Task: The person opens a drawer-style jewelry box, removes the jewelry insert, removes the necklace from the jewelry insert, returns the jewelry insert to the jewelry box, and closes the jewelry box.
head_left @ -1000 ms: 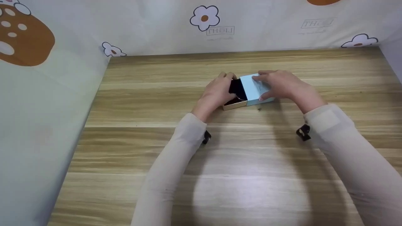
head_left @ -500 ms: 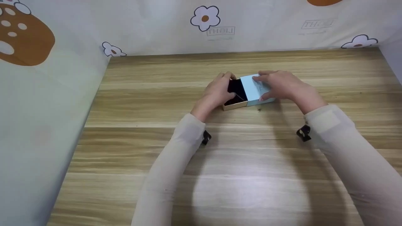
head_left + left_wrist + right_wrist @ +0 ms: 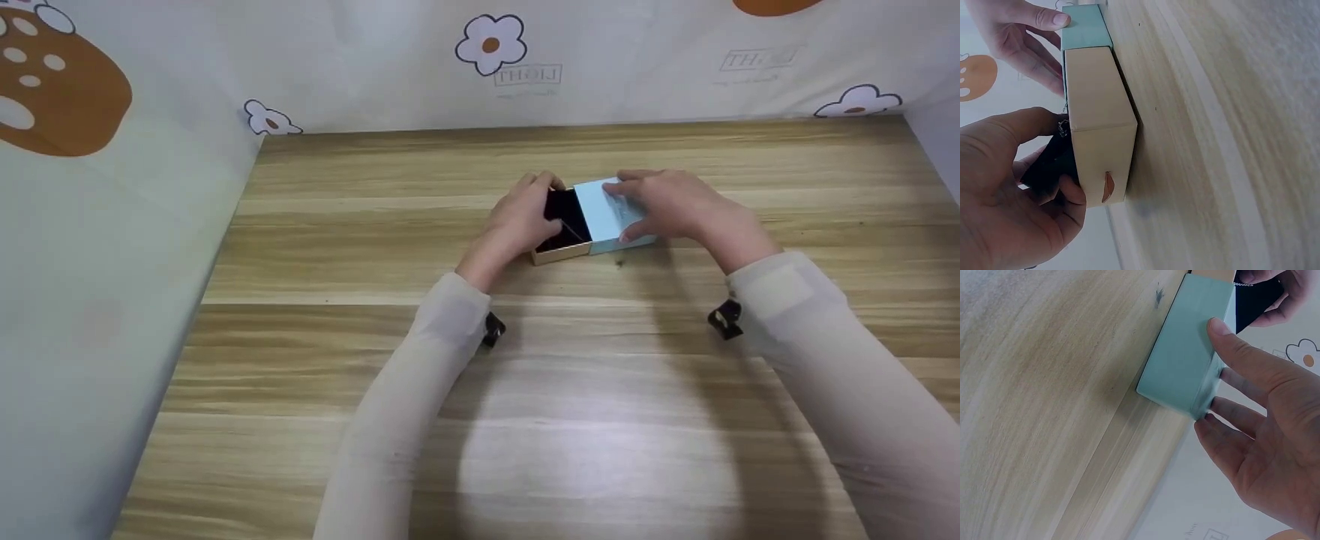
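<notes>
A light blue box sleeve (image 3: 598,210) lies on the wooden table, its cream drawer (image 3: 561,255) partly slid out to the left. Inside the drawer is a black insert (image 3: 1053,163), tilted up past the rim in the left wrist view. My left hand (image 3: 511,223) holds the insert between thumb and fingers. A thin silver chain (image 3: 1063,126) runs over the insert by the thumb. My right hand (image 3: 675,201) grips the sleeve, thumb on its near side and fingers across the top. On the drawer's end hangs a small brown ribbon tab (image 3: 1108,187).
The wood-grain table (image 3: 585,420) stretches toward me and to both sides. A pale cloth with printed flowers (image 3: 490,45) stands along the back and left. Black wrist camera mounts (image 3: 725,319) hang under both sleeves.
The chain inside the drawer, curved a second ago, now looks like a straighter line beside my left thumb. My left hand has shifted very slightly; the right hand and box stay in place.
</notes>
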Action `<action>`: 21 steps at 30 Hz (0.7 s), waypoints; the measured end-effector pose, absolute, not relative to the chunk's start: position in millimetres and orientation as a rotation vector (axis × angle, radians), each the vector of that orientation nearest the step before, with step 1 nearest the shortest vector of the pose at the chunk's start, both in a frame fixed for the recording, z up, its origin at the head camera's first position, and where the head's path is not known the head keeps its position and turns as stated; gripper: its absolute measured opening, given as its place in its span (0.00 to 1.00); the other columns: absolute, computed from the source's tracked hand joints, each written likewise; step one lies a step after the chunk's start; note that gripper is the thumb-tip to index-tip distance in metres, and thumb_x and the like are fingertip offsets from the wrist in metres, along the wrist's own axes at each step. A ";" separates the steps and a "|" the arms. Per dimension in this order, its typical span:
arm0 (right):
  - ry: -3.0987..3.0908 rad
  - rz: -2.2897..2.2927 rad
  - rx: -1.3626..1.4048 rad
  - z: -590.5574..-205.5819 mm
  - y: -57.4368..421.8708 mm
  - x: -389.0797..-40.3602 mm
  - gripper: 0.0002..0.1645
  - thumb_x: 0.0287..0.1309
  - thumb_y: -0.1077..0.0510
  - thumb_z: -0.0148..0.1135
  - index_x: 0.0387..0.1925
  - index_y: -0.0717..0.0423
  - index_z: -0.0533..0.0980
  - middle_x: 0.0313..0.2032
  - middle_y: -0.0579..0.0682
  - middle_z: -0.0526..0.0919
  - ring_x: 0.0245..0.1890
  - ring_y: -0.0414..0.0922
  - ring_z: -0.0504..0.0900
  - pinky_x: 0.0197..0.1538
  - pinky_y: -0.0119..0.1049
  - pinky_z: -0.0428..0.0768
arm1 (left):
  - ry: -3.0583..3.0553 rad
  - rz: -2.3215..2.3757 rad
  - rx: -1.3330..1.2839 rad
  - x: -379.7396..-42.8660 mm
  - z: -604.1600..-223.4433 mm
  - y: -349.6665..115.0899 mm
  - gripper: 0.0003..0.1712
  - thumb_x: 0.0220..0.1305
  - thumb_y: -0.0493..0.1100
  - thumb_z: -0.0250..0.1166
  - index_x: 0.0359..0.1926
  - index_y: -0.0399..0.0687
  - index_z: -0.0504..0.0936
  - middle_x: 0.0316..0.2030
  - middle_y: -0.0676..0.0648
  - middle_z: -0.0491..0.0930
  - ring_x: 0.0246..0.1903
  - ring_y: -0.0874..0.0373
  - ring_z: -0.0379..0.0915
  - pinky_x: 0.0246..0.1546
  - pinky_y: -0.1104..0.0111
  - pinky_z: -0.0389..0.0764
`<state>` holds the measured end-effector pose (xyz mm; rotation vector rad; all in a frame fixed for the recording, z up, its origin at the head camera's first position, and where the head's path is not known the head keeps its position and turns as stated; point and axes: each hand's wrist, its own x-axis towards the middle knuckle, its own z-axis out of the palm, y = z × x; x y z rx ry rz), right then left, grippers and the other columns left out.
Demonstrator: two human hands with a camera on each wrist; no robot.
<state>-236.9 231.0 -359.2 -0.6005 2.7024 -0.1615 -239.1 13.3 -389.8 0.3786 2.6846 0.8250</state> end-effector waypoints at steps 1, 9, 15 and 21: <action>2.702 -0.164 -0.603 -359.4 231.1 -236.8 0.47 0.55 0.49 0.74 0.73 0.53 0.64 0.74 0.65 0.60 0.70 0.68 0.64 0.70 0.63 0.66 | 2.685 0.829 0.376 -239.1 -389.9 13.3 0.28 0.67 0.42 0.64 0.66 0.54 0.67 0.65 0.48 0.68 0.58 0.54 0.70 0.61 0.62 0.76; 2.704 -0.174 -0.608 -360.8 232.6 -237.2 0.48 0.54 0.50 0.74 0.73 0.54 0.64 0.73 0.66 0.60 0.69 0.69 0.64 0.69 0.63 0.66 | 2.676 0.857 0.367 -238.8 -389.2 13.0 0.28 0.67 0.40 0.64 0.66 0.52 0.68 0.65 0.47 0.69 0.58 0.55 0.69 0.61 0.63 0.76; 2.704 -0.176 -0.599 -360.6 232.3 -237.4 0.48 0.54 0.50 0.75 0.73 0.53 0.63 0.74 0.65 0.60 0.70 0.68 0.64 0.70 0.63 0.66 | 2.665 0.898 0.346 -239.7 -388.8 13.0 0.28 0.67 0.40 0.64 0.66 0.51 0.69 0.63 0.46 0.71 0.59 0.54 0.70 0.63 0.62 0.75; 2.704 -0.167 -0.608 -360.7 232.7 -238.2 0.48 0.54 0.50 0.74 0.73 0.53 0.63 0.74 0.66 0.60 0.69 0.69 0.64 0.69 0.63 0.67 | 2.649 0.945 0.328 -240.7 -387.8 12.1 0.27 0.67 0.40 0.64 0.66 0.50 0.69 0.63 0.45 0.72 0.60 0.54 0.70 0.64 0.62 0.75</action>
